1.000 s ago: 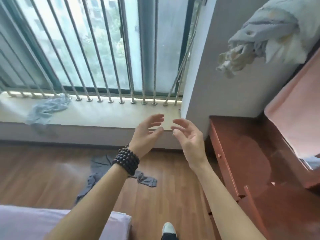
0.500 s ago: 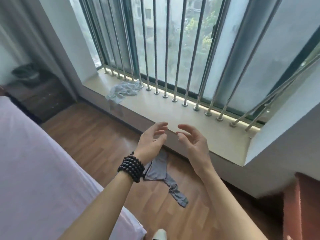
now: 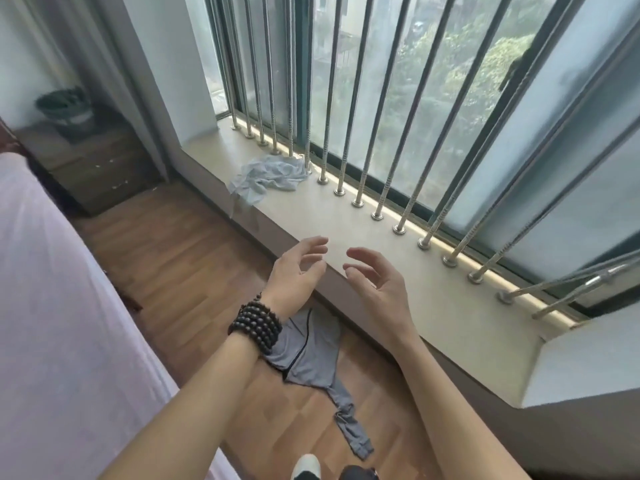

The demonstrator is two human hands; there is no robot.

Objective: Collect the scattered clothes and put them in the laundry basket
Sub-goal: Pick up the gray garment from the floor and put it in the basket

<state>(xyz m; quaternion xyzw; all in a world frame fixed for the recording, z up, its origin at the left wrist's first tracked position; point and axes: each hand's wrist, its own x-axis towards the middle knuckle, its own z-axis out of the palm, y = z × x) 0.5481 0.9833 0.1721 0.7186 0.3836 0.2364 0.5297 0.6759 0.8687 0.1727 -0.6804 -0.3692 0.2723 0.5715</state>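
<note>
A crumpled light blue garment lies on the stone window sill, against the window bars. A grey garment is spread on the wooden floor below the sill, partly hidden by my left wrist. My left hand, with a dark bead bracelet on its wrist, and my right hand are raised side by side above the sill's edge. Both hold nothing and their fingers are curled apart. No laundry basket is in view.
A bed with a pale pink sheet fills the left. A dark wooden cabinet with a dark bowl-like object on it stands in the far left corner beside a curtain. Metal bars line the window. My shoe shows at the bottom.
The view has swung left, away from the red-brown furniture and the hanging bundle. The sill and the blue garment now sit nearer the middle. Both hands stay raised and empty.
</note>
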